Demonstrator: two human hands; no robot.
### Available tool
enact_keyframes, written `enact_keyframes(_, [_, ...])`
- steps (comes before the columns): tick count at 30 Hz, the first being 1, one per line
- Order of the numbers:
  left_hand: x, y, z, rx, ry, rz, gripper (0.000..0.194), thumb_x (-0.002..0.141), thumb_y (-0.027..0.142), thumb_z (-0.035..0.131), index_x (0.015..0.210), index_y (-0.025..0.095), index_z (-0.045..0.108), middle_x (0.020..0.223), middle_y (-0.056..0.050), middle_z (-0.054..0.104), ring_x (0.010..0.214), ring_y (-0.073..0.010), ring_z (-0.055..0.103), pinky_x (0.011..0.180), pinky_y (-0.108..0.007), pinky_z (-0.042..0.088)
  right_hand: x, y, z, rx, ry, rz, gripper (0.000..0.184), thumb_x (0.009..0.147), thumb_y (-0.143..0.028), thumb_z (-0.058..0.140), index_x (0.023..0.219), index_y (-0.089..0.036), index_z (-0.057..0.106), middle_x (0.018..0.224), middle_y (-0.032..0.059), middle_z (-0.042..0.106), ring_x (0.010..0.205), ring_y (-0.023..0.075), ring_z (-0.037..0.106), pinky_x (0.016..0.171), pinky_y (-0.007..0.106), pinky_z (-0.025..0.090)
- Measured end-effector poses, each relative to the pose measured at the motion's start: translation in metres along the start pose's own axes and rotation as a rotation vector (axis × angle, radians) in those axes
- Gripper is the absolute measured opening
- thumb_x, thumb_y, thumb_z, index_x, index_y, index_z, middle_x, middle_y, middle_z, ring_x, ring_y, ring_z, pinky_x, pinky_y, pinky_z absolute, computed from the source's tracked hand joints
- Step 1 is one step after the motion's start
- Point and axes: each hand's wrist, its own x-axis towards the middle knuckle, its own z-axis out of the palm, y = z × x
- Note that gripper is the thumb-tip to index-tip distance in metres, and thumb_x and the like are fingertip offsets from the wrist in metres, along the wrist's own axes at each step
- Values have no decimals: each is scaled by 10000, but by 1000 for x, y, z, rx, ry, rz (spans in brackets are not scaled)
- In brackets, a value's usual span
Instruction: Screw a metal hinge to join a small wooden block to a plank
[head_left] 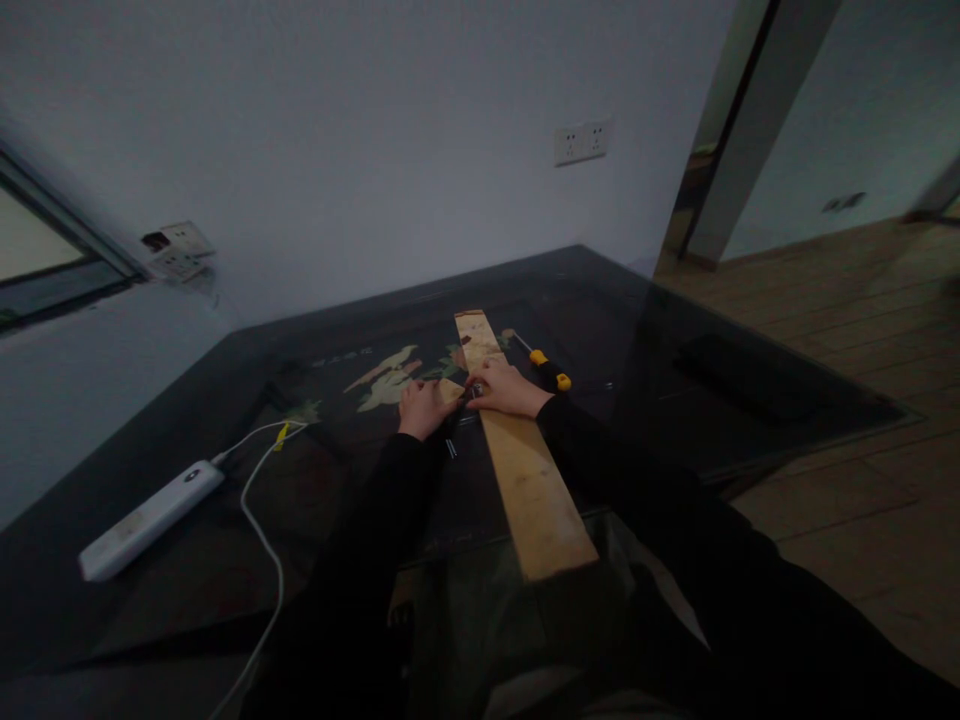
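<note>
Plank (pixel 534 490) under right fingers (pixel 486 375), grip unclear, left fingers (pixel 432 393) clamped on small wooden piece (pixel 450 389) alongside.

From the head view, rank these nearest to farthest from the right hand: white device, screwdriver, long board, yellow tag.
1. Long board: directly under the right hand.
2. Screwdriver: just to its right.
3. Yellow tag: off to the left.
4. White device: farthest left.

Board (pixel 527 485) partly behind right hand (pixel 506 388)
</note>
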Motion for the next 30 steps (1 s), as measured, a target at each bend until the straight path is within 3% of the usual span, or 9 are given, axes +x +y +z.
enact_keyframes(6, [2,-2,-4,-42,-26,48,636,695,536,671,1191,146,592,1200,-193,576,1166,-347,518,969,-404,390,0,-1,0,9,7,-8,382,750,-396,721,1085,-215,686,1107,129,566,1085,281,527,907,385,398])
enact_keyframes(12, [4,-8,-16,-212,-133,231,624,680,461,695,1189,130,551,1135,-149,635,1049,-275,599,888,-358,455,-2,-1,0,16,19,-24,376,750,-399,723,1073,-209,689,1092,125,565,1056,270,537,891,370,408])
enact_keyframes(23, [-2,-12,-17,-341,-182,512,629,700,489,684,1191,116,558,1185,-152,590,1121,-278,554,967,-407,438,1,3,4,2,48,-54,408,754,-412,720,1104,-207,682,1014,102,557,1010,244,503,871,355,395])
enact_keyframes(30, [-3,-13,-20,-345,-210,549,590,712,444,697,1198,141,557,1156,-131,589,1114,-255,550,960,-392,441,1,5,7,17,47,-46,404,743,-414,725,1091,-212,688,1009,96,551,1039,247,491,887,360,389])
